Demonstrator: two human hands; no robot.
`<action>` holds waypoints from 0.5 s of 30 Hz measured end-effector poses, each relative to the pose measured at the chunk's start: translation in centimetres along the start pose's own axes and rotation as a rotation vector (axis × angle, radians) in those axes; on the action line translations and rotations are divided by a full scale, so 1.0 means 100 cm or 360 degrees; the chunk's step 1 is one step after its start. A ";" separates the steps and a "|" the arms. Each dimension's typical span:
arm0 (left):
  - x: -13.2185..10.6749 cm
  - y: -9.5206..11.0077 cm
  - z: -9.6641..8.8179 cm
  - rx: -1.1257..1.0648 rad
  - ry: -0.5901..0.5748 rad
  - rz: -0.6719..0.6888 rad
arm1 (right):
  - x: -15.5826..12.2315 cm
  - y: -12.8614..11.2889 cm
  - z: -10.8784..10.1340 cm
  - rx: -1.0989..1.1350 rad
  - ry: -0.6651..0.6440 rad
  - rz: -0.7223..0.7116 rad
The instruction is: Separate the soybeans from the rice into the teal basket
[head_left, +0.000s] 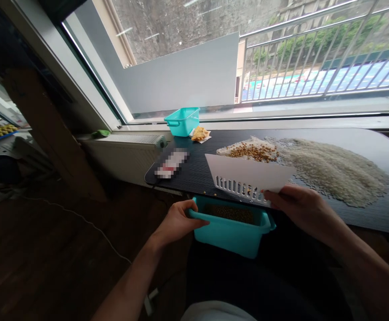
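Left grip (180,219) pinches teal bin (227,236) at one end, right grip (296,200) holds slotted sheet (244,171); lopsided support could spill the beads (229,214).

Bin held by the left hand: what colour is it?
The bin is turquoise, shown best in the head view.

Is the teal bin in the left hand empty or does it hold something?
Not empty: small round beans show inside the teal bin, whose rim the left hand grips. How deep they lie, I cannot tell.
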State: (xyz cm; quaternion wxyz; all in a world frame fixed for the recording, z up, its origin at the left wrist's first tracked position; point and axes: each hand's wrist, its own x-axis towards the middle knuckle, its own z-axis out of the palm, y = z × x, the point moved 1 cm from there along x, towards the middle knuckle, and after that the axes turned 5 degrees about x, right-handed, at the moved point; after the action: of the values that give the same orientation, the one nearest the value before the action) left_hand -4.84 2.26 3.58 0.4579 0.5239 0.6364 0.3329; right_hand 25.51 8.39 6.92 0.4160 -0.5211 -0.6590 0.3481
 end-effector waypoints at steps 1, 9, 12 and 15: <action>-0.001 -0.002 -0.006 0.0008 0.0037 -0.0001 | 0.001 -0.001 0.003 0.0049 -0.0075 0.0017; -0.008 -0.010 -0.036 0.0100 0.0138 -0.0001 | 0.018 -0.016 0.030 -0.0062 -0.0145 -0.0218; -0.011 -0.010 -0.039 0.0095 0.0137 0.0013 | 0.021 -0.023 0.038 -0.0070 -0.0308 -0.0321; -0.014 -0.009 -0.034 0.0116 0.0106 0.0031 | 0.007 -0.018 0.018 -0.0074 -0.0331 -0.0255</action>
State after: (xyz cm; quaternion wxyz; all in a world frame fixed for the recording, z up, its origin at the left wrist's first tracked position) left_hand -8.35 0.91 4.30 0.4140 0.5349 0.6579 0.3312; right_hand 23.11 8.68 7.90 0.3598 -0.4374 -0.7458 0.3506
